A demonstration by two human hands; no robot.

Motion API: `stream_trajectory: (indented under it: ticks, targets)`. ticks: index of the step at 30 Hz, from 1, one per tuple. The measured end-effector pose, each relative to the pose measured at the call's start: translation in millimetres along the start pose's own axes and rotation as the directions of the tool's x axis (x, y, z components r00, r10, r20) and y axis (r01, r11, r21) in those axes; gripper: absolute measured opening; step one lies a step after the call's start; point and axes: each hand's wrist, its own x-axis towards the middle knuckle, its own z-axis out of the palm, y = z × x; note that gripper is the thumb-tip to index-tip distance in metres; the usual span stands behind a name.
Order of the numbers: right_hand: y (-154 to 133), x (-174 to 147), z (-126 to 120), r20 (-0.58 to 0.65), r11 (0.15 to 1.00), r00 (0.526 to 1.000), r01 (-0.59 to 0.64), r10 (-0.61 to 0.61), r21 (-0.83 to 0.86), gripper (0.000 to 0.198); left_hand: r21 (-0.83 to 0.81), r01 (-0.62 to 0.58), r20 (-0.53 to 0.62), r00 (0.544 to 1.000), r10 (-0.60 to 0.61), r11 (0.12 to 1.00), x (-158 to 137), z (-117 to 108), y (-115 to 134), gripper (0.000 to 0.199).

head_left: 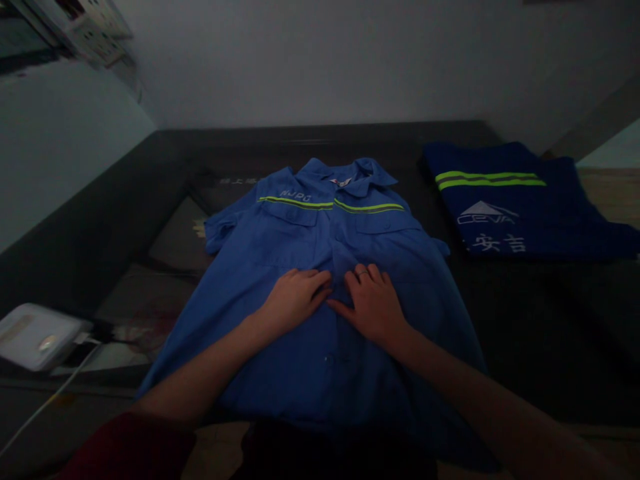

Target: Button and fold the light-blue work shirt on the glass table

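A blue short-sleeved work shirt (290, 247) lies front side up, its collar away from me and its hem at the near edge. Yellow-green stripes cross its chest above two flap pockets. My left hand (297, 297) grips the front placket just below chest level with bent fingers. Close beside it, my right hand (374, 303), a ring on one finger, holds the other side of the placket. The thumbs nearly meet, and the fingers hide the cloth between them. Lower down, a small button (329, 360) shows on the front.
A folded dark blue garment (500, 200) with a yellow-green stripe and white lettering lies at the right of the dark table (540, 333). On the left sits a white device (43, 337) with a cable (55, 393) plugged in. A pale wall (320, 67) rises behind.
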Motion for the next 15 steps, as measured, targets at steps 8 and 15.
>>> stream_trajectory:
  ticks: [8, 15]
  targets:
    - [1.2, 0.2, -6.3, 0.047, 1.0, 0.999, -0.007, 0.007, -0.012, 0.03, 0.045, 0.027, 0.007, 1.0, -0.028, 0.999, -1.5, -5.6, 3.7, 0.013]
    - [-0.5, 1.5, -7.9, 0.033, 0.999, 0.999, -0.007, 0.009, -0.033, 0.022, 0.035, 0.036, 0.017, 0.999, -0.037, 0.999, 0.0, -0.9, 1.5, 0.014]
